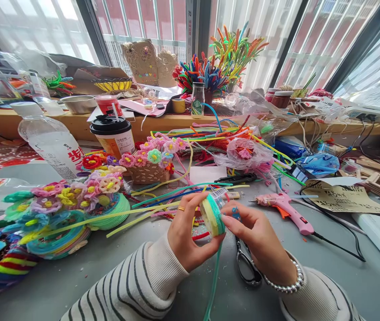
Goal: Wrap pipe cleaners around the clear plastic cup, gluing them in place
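My left hand [190, 236] grips a small clear plastic cup [212, 216], tilted on its side, with fingers and thumb around it. Pale yellow and teal fuzzy pipe cleaners are wound about the cup. The loose end of the teal pipe cleaner [214, 281] hangs down toward the table. With thumb and finger closed at the cup's right edge, my right hand [253, 234] presses on the teal winding; some of its fingertips are hidden. Black-handled scissors [248, 265] lie beneath my right hand, blades partly covered.
A pink glue gun [288, 209] with a black cord lies at right, near a sandpaper sheet [347, 196]. Pipe-cleaner flowers [89, 187] on wound bases fill the left. Behind stand a water bottle [51, 138], a lidded drink cup [114, 136], a box cutter [237, 179] and loose pipe cleaners.
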A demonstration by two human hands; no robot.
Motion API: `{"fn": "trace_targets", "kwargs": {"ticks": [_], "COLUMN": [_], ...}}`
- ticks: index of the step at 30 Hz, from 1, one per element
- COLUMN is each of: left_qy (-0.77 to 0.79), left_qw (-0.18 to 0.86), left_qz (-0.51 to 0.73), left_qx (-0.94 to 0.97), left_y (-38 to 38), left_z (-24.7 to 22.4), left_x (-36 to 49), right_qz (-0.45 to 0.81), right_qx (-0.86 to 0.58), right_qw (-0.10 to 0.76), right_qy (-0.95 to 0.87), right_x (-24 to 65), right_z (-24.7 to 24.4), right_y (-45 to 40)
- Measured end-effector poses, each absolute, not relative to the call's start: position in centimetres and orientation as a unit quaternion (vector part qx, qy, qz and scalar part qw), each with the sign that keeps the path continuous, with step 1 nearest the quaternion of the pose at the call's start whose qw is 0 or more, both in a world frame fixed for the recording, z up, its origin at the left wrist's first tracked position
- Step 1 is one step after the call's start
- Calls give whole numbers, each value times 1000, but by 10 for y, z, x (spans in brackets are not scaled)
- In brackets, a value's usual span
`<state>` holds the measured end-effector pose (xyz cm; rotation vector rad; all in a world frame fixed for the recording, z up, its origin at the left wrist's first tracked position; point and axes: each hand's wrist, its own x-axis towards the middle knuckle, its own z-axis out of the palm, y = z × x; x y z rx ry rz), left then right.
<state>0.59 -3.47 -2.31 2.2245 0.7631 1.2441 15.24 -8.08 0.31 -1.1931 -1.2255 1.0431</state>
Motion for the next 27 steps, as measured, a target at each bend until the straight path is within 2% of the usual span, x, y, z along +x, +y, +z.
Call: {"fn": "trace_targets", "kwargs": {"ticks": [11, 20, 27], "left_qy": [271, 288, 308], "left_qw": [221, 285, 333], "left_qz": [456, 448, 435], "left_qx": [818, 797, 778], "left_y": [-33, -35, -35], "left_z": [-23, -22, -19], "left_x": [5, 5, 7], "right_qz": [412, 378, 435], "right_qx": [-509, -520, -500], "right_qw": [548, 525, 529], "right_qy": [-520, -558, -530], "right_x": [147, 152, 153], "right_z": [-1, 2, 2], "right_y": [-82, -79, -76]}}
